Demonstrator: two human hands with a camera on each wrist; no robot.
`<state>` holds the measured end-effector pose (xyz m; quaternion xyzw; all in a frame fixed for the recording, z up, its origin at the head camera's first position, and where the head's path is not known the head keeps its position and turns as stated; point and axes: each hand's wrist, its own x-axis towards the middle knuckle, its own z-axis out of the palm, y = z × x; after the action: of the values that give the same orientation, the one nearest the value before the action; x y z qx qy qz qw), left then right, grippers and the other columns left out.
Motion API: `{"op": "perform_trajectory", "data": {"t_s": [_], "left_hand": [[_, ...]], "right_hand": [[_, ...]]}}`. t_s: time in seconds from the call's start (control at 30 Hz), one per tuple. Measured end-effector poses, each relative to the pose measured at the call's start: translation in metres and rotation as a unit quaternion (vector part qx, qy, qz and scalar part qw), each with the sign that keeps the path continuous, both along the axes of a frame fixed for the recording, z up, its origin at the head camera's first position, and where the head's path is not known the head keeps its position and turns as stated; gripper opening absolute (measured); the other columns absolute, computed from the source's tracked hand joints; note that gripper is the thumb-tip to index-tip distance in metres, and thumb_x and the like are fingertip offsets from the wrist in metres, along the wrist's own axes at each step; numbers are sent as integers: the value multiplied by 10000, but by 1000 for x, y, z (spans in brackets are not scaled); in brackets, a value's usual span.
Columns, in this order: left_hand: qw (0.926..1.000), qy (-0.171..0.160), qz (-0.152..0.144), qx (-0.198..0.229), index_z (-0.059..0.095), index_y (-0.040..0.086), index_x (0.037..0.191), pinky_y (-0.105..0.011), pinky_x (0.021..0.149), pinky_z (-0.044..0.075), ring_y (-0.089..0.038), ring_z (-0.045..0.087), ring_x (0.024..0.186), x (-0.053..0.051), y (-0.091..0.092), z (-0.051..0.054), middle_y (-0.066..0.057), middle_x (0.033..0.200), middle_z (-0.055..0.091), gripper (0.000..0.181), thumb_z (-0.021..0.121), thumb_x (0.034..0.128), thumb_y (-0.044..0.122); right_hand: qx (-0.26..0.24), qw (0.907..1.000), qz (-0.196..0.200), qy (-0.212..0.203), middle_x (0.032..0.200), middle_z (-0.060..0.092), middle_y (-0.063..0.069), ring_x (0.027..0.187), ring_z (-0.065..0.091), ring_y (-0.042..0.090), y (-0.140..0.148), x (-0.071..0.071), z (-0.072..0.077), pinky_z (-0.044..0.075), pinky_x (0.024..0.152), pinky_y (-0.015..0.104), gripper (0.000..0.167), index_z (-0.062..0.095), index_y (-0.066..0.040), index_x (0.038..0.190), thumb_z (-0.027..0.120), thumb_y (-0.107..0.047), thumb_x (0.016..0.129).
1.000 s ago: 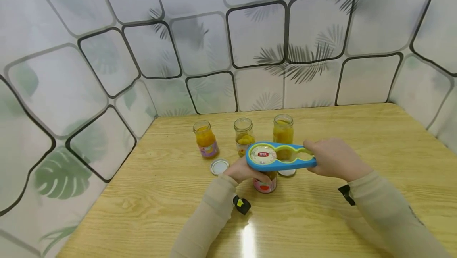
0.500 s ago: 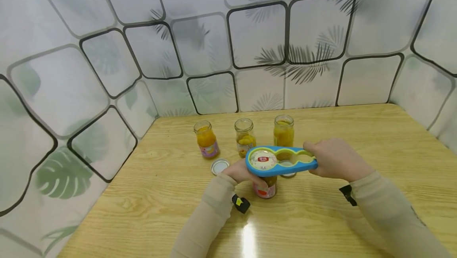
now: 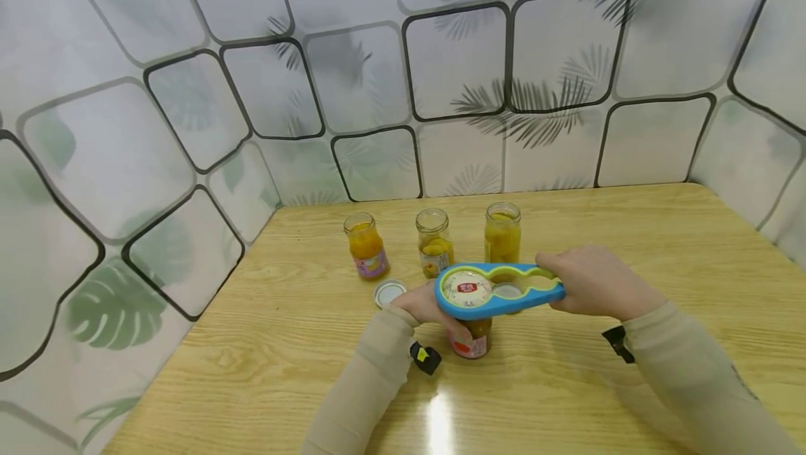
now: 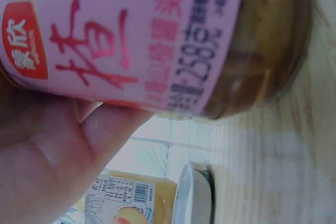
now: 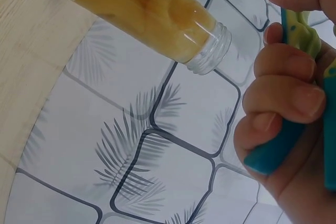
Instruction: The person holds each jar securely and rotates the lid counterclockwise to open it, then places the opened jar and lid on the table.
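A jar opener with a blue body and yellow-green inner edge lies around the printed lid of a pink-labelled jar. My left hand grips this jar below the lid, its thumb across the front; the label fills the upper part of the left wrist view. With my right hand I hold the opener by its handle end, and the fingers curl round the handle in the right wrist view. Whether the jar's base touches the table cannot be told.
Three lidless glass jars stand behind: an orange one, one with yellow pieces and a yellow one. A loose lid lies left of my left hand; another shows through the opener. A patterned wall borders the wooden table.
The jar and the opener's head have come slightly nearer to me, and the opener has turned a little. Both hands keep their hold. The jars behind stay put.
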<state>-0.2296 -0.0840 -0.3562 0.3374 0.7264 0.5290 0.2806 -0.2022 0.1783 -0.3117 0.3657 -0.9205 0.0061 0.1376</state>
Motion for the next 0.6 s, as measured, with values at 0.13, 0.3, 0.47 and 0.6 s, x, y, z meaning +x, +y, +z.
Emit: {"op": "perform_trajectory", "data": {"t_s": [0.13, 0.3, 0.47, 0.6], "left_hand": [[9999, 35, -149, -1, 337, -17, 1306, -238, 949, 317, -65, 427, 1064, 5, 0, 9, -105, 1247, 437, 787, 690, 620, -175], [9990, 75, -438, 98, 310, -43, 1310, -244, 965, 305, -57, 419, 1072, 3, 1, 12, -143, 1265, 409, 775, 668, 638, -187], [9993, 186, -191, 270, 347, 9, 1309, -247, 953, 320, -84, 438, 1083, -4, 1, 4, -62, 1243, 455, 789, 715, 627, -142], [9980, 487, 253, 313, 414, 63, 1276, -258, 934, 344, -103, 464, 1062, -5, 1, 6, -14, 1189, 501, 774, 756, 601, -103]], "right_hand": [[35, 9999, -29, -92, 524, 351, -99, 440, 301, 74, 0, 0, 0, 269, 407, 227, 376, 452, -148, 748, 784, -239, 598], [31, 9998, -50, -180, 527, 359, -95, 440, 302, 79, 0, 0, 1, 263, 405, 233, 353, 462, -144, 770, 769, -226, 616], [-115, 9996, -154, -196, 518, 348, -86, 438, 295, 81, 1, -1, 0, 260, 406, 233, 322, 459, -146, 758, 750, -183, 624], [-223, 9992, -260, -197, 514, 340, -72, 437, 293, 89, 2, -2, -1, 256, 402, 237, 316, 446, -141, 745, 740, -158, 632]]}}
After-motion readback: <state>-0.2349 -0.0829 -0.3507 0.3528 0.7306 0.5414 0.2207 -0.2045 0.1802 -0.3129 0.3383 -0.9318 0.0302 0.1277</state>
